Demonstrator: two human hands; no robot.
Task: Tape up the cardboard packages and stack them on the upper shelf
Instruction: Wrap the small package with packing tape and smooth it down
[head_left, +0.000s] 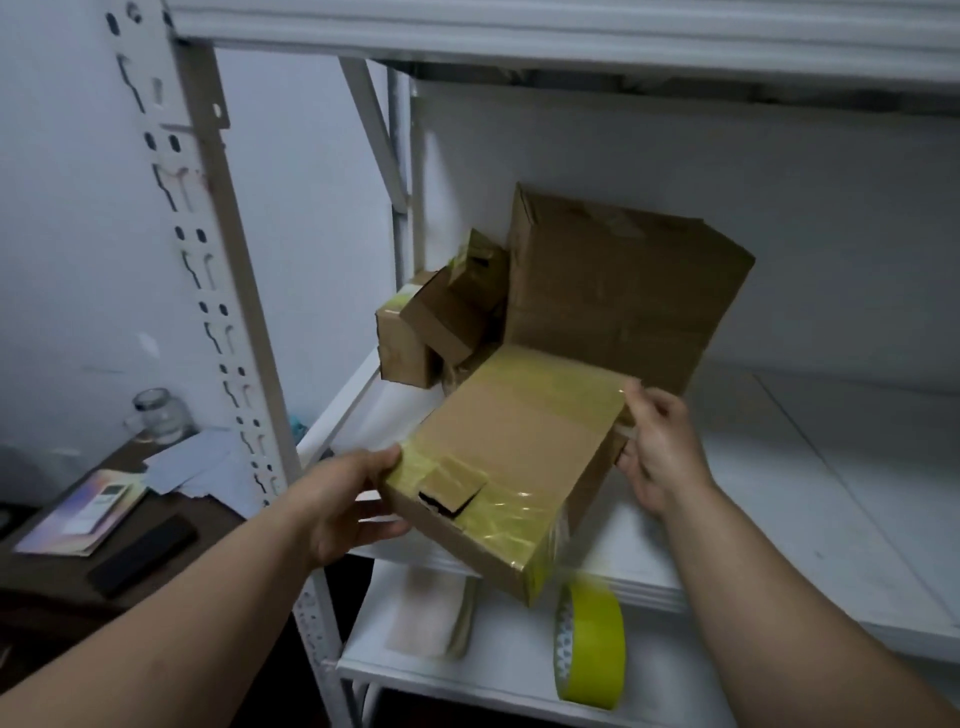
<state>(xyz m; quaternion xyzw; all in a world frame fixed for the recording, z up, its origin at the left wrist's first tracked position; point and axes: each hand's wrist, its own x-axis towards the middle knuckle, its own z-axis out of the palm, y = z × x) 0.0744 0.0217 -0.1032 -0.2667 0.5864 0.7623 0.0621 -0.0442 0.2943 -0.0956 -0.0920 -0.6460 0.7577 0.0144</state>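
I hold a brown cardboard box (511, 457), wrapped in yellowish clear tape, tilted over the front edge of the white shelf (810, 493). My left hand (345, 501) grips its near left corner. My right hand (657, 447) grips its far right edge, thumb on top by the tape. A yellow tape roll (589, 649) hangs below the box on a clear strip of tape. A large cardboard box (618, 291) stands against the back of the shelf. Several small taped boxes (441, 322) are piled to its left.
A white slotted upright post (208, 270) rises at left. A lower shelf (498, 670) holds a folded pale cloth (431, 613). At far left a dark table (52, 571) carries a notebook, a black flat device, papers and a glass jar (156, 415).
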